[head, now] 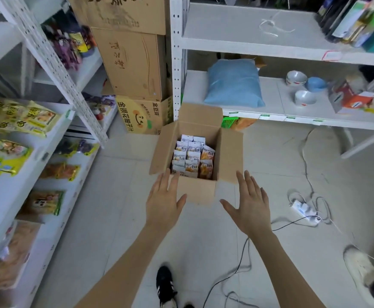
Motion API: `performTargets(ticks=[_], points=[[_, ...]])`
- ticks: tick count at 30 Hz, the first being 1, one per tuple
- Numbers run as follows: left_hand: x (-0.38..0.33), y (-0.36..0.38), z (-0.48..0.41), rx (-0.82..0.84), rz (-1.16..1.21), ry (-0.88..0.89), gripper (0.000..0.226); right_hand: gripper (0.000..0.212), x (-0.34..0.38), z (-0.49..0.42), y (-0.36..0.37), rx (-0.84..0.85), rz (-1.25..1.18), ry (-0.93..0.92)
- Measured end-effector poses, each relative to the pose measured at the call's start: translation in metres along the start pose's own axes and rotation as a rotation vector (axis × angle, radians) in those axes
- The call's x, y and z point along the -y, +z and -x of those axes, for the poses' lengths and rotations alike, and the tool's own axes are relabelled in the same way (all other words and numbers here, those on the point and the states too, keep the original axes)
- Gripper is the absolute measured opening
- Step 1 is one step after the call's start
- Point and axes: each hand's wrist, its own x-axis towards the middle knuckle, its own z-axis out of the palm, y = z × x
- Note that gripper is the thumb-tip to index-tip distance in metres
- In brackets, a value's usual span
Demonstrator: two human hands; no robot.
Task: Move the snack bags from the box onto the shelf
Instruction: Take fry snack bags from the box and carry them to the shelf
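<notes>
Task barely begun, by look of it. Box (196, 152) on floor, flaps open, snack bags (192, 155) packed inside. Your left hand (162, 202) and right hand (249, 204) spread wide, empty, short of box. Shelf (270, 44) target unclear; everything left.

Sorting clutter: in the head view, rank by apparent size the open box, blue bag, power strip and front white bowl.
1. open box.
2. blue bag.
3. power strip and front white bowl: look alike, strip nearer, so unranked.

Pale tiled floor (119, 196); white metal rack (248, 44) behind; 3 stacked cartons (135, 63); power strip (303, 211) right.
</notes>
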Motion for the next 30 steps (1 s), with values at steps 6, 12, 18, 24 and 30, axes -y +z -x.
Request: performTargets(ticks=[6, 12, 18, 24, 30], points=[[0.049, 0.056, -0.083, 0.055, 0.064, -0.03, 0.064, 0.089, 0.002, -0.087, 0.058, 0.036, -0.043, 0.062], [0.074, 0.123, -0.169, 0.112, 0.116, -0.112, 0.062, 0.088, -0.009, -0.181, 0.121, 0.074, -0.132, 0.12], [0.089, 0.201, -0.258, 0.112, 0.202, -0.201, 0.059, 0.086, -0.033, -0.281, 0.183, 0.126, -0.154, 0.143], [0.114, 0.29, -0.34, 0.153, 0.284, -0.279, 0.056, 0.085, -0.048, -0.38, 0.254, 0.144, -0.199, 0.135], [0.162, 0.385, -0.398, 0.221, 0.345, -0.339, 0.065, 0.085, -0.058, -0.455, 0.341, 0.211, -0.216, 0.165]])
